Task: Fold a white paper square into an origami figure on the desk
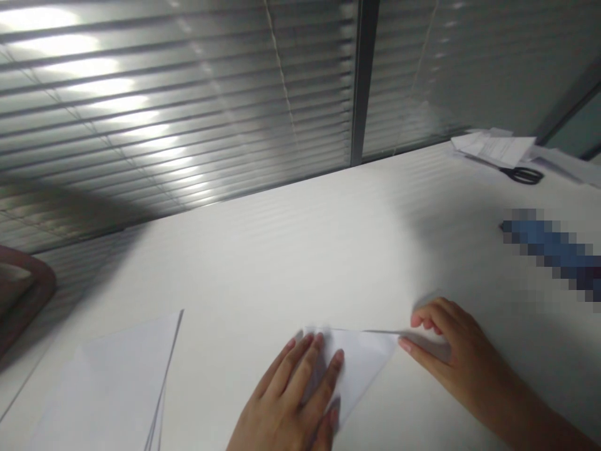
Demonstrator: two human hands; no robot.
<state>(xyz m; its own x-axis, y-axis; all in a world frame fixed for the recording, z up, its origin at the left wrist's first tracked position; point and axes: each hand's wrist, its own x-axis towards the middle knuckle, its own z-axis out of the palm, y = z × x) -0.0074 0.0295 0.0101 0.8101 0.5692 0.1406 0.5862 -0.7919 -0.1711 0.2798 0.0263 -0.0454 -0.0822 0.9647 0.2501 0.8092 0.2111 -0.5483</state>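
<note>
A folded sheet of white paper (364, 360), roughly triangular, lies on the table near its front edge. My left hand (293, 388) rests flat across the paper's left part with fingers spread, pressing it down and hiding that side. At the paper's right corner is my right hand (451, 351); its thumb tip is at the corner, and its curled fingers stand apart from the thumb. Nothing shows between the thumb and fingers of that hand.
Several white sheets (117, 376) lie stacked at the left. Black-handled scissors (522, 175) and loose papers (498, 149) sit at the back right. A pixelated blue item (551, 247) is on the right. Window blinds (225, 94) border the white table (291, 250); a chair (42, 272) stands left.
</note>
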